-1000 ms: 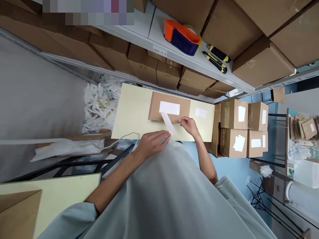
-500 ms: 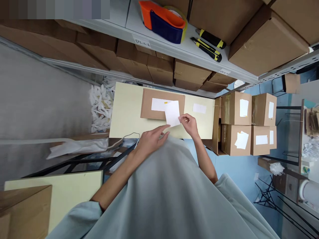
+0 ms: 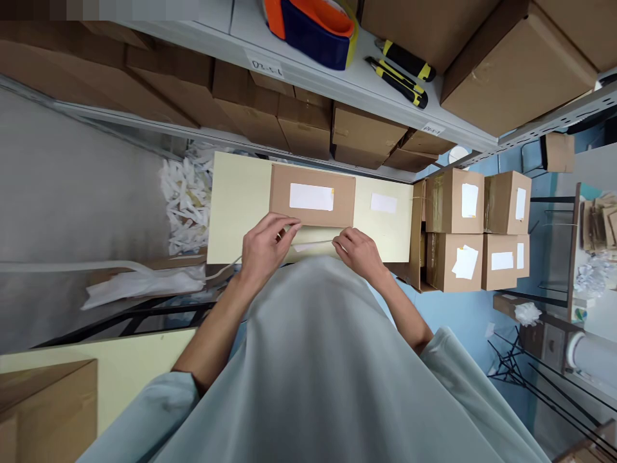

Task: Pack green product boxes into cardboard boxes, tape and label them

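A closed cardboard box [image 3: 313, 218] lies on the cream tabletop, with a white label [image 3: 311, 197] bearing a small yellow mark on its top. My right hand [image 3: 359, 253] pinches one end of a white sheet of paper [image 3: 311, 246], seen almost edge-on, low in front of the box. At the box's near left corner is my left hand [image 3: 268, 246], thumb and fingertips together; whatever they may hold is too small to make out. Another white slip [image 3: 384, 203] lies flat on the tabletop to the right of the box.
Labelled cardboard boxes [image 3: 456, 260] are stacked to the right. Above the table runs a shelf [image 3: 308, 77] with boxes, an orange and blue tape dispenser [image 3: 315, 38] and yellow-black utility knives [image 3: 398, 80]. White paper scraps [image 3: 186, 206] heap up at the table's left.
The white sheet has come down off the box toward me and turned nearly edge-on, uncovering the label. My left hand has shifted left and up to the box's corner; its fingertips have come together.
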Demonstrator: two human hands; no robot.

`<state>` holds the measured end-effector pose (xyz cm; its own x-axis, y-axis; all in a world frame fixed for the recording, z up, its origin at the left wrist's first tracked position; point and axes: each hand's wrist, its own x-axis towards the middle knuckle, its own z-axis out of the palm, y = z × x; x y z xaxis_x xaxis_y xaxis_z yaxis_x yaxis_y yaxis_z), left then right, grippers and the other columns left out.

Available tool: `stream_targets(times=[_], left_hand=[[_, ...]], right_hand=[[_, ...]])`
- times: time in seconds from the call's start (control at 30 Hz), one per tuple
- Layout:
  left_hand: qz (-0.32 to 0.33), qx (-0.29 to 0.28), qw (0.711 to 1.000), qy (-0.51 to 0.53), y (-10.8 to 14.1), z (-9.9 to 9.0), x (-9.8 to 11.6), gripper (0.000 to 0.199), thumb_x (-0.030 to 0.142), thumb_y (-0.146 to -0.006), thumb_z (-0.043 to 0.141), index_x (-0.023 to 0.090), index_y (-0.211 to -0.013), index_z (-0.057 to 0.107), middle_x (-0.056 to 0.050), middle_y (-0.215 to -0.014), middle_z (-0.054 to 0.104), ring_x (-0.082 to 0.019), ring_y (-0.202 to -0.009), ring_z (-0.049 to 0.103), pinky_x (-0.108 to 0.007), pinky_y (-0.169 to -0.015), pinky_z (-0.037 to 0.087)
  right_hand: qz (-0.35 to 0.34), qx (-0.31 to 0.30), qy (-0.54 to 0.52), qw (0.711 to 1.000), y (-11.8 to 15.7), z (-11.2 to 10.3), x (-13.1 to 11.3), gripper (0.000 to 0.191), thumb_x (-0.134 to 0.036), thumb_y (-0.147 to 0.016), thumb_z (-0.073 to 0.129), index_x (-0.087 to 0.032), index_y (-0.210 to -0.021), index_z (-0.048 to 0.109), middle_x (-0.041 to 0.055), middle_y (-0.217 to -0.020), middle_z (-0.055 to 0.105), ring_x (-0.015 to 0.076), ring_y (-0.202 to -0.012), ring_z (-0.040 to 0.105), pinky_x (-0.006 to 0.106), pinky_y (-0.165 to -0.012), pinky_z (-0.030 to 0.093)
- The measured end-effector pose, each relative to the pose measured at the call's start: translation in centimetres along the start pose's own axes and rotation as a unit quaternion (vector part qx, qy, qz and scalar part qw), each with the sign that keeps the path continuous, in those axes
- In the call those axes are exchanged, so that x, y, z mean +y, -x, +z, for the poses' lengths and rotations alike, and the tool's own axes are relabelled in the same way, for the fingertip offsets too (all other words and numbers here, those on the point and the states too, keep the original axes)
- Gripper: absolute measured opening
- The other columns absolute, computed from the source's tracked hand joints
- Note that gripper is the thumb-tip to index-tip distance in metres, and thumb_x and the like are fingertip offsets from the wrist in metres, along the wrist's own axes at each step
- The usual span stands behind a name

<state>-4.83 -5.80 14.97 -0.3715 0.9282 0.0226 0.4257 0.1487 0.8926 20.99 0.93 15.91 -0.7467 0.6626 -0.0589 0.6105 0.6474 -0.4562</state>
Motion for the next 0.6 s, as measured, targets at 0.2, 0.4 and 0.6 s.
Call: stream_targets(times=[0.2, 0.4, 0.6], left_hand=[[-0.002, -0.026, 0.999, 0.024, 0.5, -0.4, -0.8, 0.017, 0.042, -0.101, 0.077, 0.027, -0.1, 0.086, -0.006, -0.103, 0.081, -0.019, -0.075, 0.066, -0.031, -0.069, 0.051], [-0.058, -0.03, 0.992, 0.109, 0.7, -1.2, -0.5, 0.007, 0.034, -0.096, 0.084, 0.027, -0.096, 0.084, -0.004, -0.097, 0.08, -0.018, -0.072, 0.065, -0.028, -0.062, 0.048], [-0.076, -0.032, 0.988, 0.133, 0.8, -1.8, -0.1, 0.013, 0.017, -0.092, 0.081, 0.026, -0.1, 0.084, -0.005, -0.104, 0.083, -0.017, -0.077, 0.067, -0.027, -0.06, 0.045]], right_hand=[[0.027, -0.003, -0.008, 1.0, -0.6, -0.2, -0.7, 0.026, -0.028, -0.123, 0.056, -0.023, -0.115, 0.08, 0.0114, -0.113, 0.075, 0.0252, -0.103, 0.071, 0.036, -0.091, 0.055], [0.061, 0.003, -0.014, 0.998, -0.9, -0.2, -1.6, 0.025, -0.028, -0.123, 0.057, -0.024, -0.116, 0.08, 0.0107, -0.113, 0.075, 0.0257, -0.107, 0.072, 0.035, -0.094, 0.055], [0.059, 0.027, -0.015, 0.998, -0.9, 0.1, -2.2, 0.03, -0.032, -0.125, 0.052, -0.024, -0.115, 0.08, 0.0102, -0.112, 0.077, 0.0256, -0.107, 0.074, 0.035, -0.094, 0.058]])
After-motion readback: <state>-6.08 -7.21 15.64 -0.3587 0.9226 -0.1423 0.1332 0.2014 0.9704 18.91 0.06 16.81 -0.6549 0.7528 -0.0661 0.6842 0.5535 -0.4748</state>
